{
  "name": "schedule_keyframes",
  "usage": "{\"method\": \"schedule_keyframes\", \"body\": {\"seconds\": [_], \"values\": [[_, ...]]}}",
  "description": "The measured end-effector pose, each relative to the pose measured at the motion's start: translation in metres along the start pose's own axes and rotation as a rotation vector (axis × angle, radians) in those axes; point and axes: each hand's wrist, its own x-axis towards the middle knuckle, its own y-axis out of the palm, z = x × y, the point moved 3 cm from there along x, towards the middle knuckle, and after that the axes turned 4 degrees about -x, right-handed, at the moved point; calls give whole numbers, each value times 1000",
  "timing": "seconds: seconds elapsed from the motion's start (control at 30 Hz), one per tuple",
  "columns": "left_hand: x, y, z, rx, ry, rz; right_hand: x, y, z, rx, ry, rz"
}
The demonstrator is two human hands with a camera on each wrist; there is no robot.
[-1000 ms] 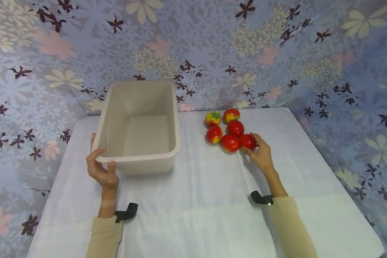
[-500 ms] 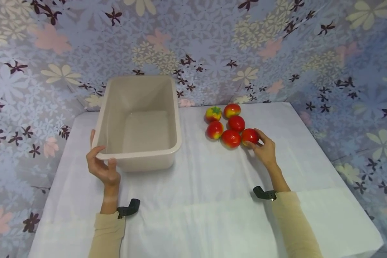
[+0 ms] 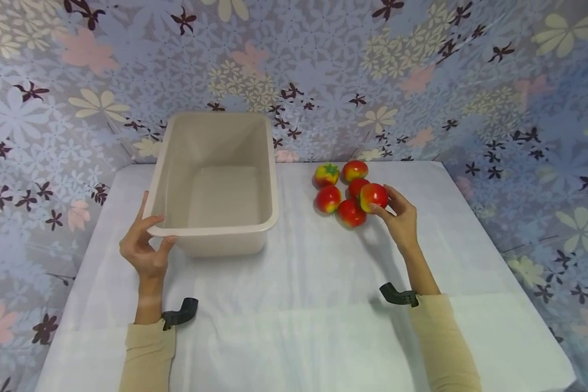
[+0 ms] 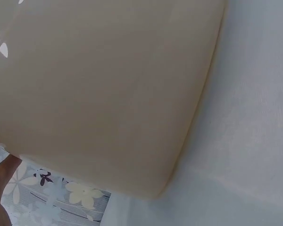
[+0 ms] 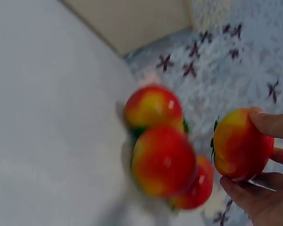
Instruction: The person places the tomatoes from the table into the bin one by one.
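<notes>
My right hand (image 3: 400, 219) grips a red-and-yellow tomato (image 3: 374, 197) between thumb and fingers, raised over the group; the right wrist view shows this tomato (image 5: 241, 145) with its green calyx facing away from the palm. Several more tomatoes (image 3: 328, 199) lie close together on the white cloth, one partly hidden behind the held one. At the left, my left hand (image 3: 144, 249) holds the near left corner of a deep beige bin (image 3: 215, 231), fingers at the rim and thumb against its front. In the left wrist view the bin's wall (image 4: 108, 94) covers most of the hand.
A white cloth (image 3: 299, 305) covers the table. Flower-patterned sheeting (image 3: 323, 71) rises behind it and along both sides. The bin stands to the left of the tomatoes, near the back edge.
My right hand has lifted the rightmost tomato off the cloth and slightly left, so it overlaps its neighbours. The left hand has shifted a little left, still at the bin's corner.
</notes>
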Motion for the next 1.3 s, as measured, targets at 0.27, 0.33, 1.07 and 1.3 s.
{"method": "schedule_keyframes", "body": {"seconds": [0.27,0.33,1.07,1.3], "values": [[0,4,-5,117,98,-13,0,32,55,134,-140,50],[0,4,-4,118,104,-12,0,42,71,178,-179,59],[-6,0,5,163,92,27,-22,136,148,504,-450,198],[-4,2,3,192,96,8,-25,153,154,504,-531,267]]}}
